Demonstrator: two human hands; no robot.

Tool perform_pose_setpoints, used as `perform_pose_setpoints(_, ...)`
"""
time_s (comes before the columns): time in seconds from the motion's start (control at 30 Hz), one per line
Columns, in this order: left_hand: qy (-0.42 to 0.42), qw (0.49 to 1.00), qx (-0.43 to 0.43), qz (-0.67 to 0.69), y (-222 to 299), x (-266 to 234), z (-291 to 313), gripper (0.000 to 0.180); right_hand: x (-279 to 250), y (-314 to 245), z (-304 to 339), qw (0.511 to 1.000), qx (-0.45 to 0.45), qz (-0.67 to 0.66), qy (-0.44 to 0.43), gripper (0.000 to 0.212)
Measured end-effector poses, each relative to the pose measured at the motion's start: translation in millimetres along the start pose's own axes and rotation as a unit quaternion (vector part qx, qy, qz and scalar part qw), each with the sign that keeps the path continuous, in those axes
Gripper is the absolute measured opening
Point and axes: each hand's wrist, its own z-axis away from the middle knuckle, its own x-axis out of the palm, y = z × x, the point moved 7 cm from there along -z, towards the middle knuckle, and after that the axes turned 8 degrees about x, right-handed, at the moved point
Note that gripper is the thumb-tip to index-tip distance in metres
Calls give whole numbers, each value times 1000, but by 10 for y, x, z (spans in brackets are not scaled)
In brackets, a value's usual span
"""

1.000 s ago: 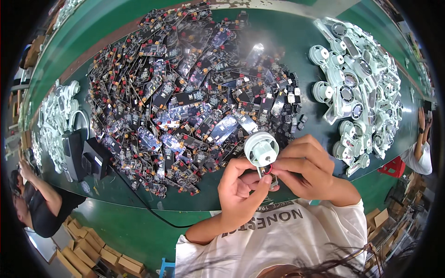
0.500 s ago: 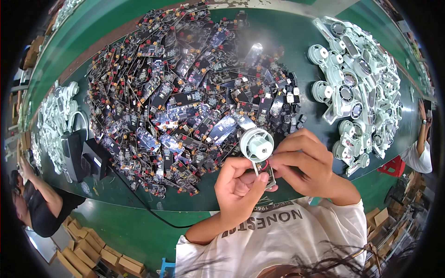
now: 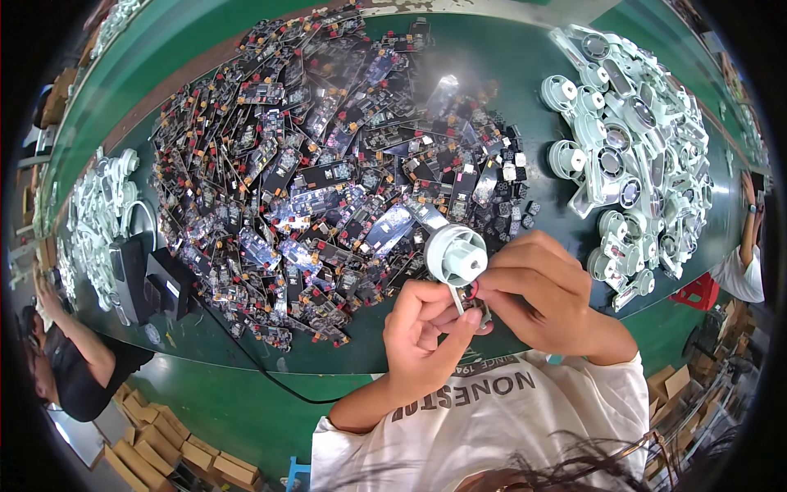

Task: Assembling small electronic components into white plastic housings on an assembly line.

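Note:
A pale green handheld fan housing with a round head is tilted in front of me, above the table's near edge. My left hand grips its handle, thumb on the near side and fingers behind. At the neck, just below the round head, a short red wire shows. My right hand is closed there, thumb and forefinger pinched at the wire; the exact contact is partly hidden by the fingers. Inside the handle, what lies beneath my left thumb is mostly covered.
Small circuit boards form a wide heap on the green table. Similar fan housings pile up at the right, with more pale parts at the left. Black boxes and a cable stand near the left. Co-workers sit at both sides.
The fan housing has tipped and turned slightly in my left hand, so its round head faces more to the right. My right hand stays pinched at the neck.

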Motion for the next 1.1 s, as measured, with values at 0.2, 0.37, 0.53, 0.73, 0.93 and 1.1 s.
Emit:
perform_pose_setpoints(0.2,53,996,-31,64,-73,-84,46,26,42,37,-27,999,9,14,-30,25)
perform_pose_setpoints(0.37,-7,1000,-9,29,-55,-51,-3,26,22,38,-23,1000,12,-6,-23,24)
perform_pose_setpoints(0.53,15,984,-98,150,-141,-105,-14,23,29,51,-22,999,28,-24,-34,23)
perform_pose_setpoints(0.73,18,973,-103,204,-124,-79,-29,34,-91,41,-12,993,71,-94,2,18)
perform_pose_setpoints(0.93,12,987,-104,123,-66,-123,-22,26,79,330,87,891,275,-327,-154,19)
perform_pose_setpoints(1.1,27,991,-116,58,-26,-131,-17,22,108,317,94,873,280,-360,-173,20)
